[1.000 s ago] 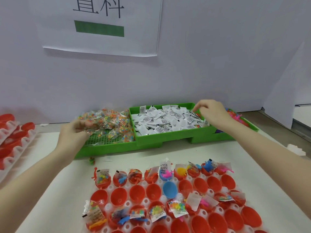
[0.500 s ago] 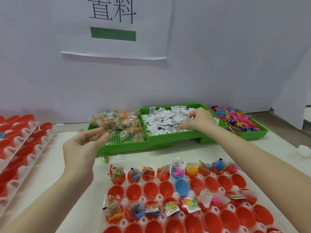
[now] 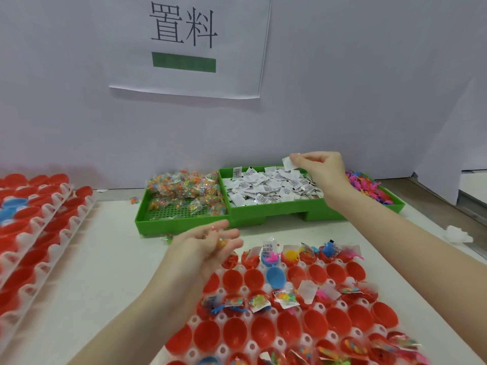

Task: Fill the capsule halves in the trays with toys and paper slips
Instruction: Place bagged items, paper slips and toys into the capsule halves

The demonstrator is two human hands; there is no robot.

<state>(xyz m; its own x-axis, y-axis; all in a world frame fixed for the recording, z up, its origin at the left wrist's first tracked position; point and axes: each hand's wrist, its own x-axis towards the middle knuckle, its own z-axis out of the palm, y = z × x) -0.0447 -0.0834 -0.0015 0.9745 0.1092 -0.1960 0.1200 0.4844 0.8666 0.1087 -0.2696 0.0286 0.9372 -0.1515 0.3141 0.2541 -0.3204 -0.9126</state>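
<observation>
The right hand (image 3: 320, 167) is pinching one paper slip (image 3: 289, 162) at one o'clock, above the slip bin (image 3: 274, 210). The left hand (image 3: 208, 245) is cupping small candy-bright toys (image 3: 222, 242), fingers loosely curled, over the cup tray (image 3: 311, 306) at six o'clock. Best is dropping one slip per empty cup. Three green bins are sitting on the table.

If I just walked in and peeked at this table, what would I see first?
Probably the big tray of red cups right in front, some already stuffed with bright toys and paper slips. Behind it sit green bins, with little toy bags on the left and white slips in the middle. The right hand pinches one paper slip above the bins, and the left hand hovers over the tray's far edge.
</observation>
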